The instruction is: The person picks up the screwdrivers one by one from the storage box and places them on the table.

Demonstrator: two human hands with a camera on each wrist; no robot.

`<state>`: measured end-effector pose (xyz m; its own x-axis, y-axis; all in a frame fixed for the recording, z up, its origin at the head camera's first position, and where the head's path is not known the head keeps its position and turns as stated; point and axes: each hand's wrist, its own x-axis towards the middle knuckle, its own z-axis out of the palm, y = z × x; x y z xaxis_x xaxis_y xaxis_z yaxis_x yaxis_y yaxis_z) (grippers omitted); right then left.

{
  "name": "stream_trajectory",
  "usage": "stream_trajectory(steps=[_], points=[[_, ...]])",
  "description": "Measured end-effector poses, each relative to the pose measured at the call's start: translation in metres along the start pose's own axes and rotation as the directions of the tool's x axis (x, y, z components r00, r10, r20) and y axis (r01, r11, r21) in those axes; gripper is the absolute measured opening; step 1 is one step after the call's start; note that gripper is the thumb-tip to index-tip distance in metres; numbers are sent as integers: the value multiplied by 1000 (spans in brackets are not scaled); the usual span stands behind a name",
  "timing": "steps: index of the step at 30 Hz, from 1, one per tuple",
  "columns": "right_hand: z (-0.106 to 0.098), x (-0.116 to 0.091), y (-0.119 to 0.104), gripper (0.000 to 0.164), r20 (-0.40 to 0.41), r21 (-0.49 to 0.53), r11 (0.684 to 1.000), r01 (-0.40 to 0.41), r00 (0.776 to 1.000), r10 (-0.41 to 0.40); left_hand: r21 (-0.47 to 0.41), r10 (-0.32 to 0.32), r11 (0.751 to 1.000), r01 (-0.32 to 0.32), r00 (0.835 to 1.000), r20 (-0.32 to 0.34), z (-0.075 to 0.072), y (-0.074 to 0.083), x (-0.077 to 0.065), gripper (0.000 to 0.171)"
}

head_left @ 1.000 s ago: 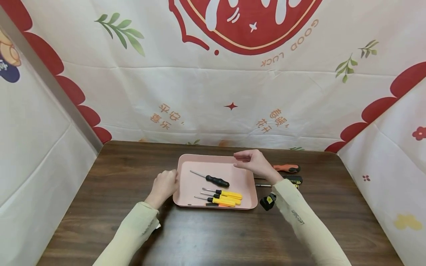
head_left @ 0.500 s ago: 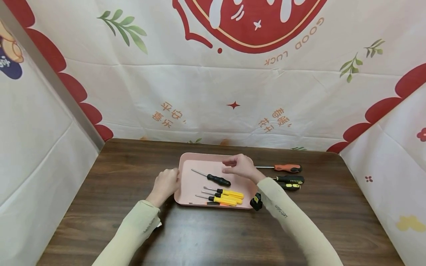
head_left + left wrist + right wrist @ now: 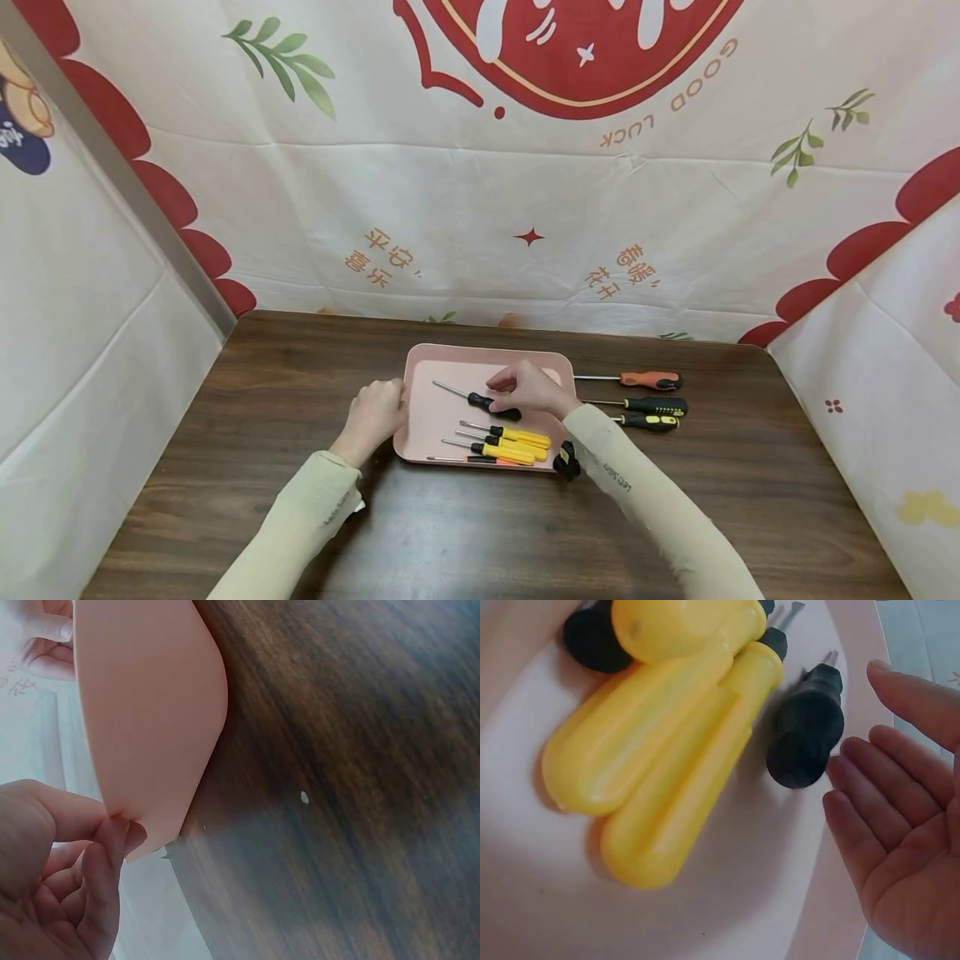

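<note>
A pink tray lies on the table with several screwdrivers in it. My left hand pinches the tray's left rim between thumb and fingers, plain in the left wrist view on the tray wall. Over the right half of the tray, my right hand reaches down at the handle of a black screwdriver. In the right wrist view its fingers are loosely bent, right beside the black handle and not wrapped round it. Yellow-handled screwdrivers lie nearer the front of the tray.
Right of the tray lie an orange-handled screwdriver and two black-and-yellow ones, side by side. A slim screwdriver lies along the tray's front wall. A printed cloth hangs behind the dark wooden table.
My right hand has moved left and down from the tray's right rim to the black screwdriver's handle. The left hand keeps its pinch on the left rim.
</note>
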<state>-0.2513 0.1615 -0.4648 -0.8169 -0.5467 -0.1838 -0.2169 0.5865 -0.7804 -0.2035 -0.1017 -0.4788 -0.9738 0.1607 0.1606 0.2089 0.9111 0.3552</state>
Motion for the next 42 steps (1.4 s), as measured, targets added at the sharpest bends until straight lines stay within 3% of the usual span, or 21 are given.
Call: stream_trajectory(steps=[25, 31, 42], points=[[15, 1, 6, 35, 6, -86, 996, -23, 1000, 23, 8, 14, 1000, -14, 1000, -9, 1, -1, 0, 16], [18, 1, 4, 33, -33, -149, 988, -39, 999, 35, 6, 12, 1000, -12, 1000, 1, 0, 0, 0, 15], [7, 1, 2, 32, 4, -146, 989, -17, 1000, 17, 8, -1, 1000, 1, 1000, 17, 0, 0, 0, 10]])
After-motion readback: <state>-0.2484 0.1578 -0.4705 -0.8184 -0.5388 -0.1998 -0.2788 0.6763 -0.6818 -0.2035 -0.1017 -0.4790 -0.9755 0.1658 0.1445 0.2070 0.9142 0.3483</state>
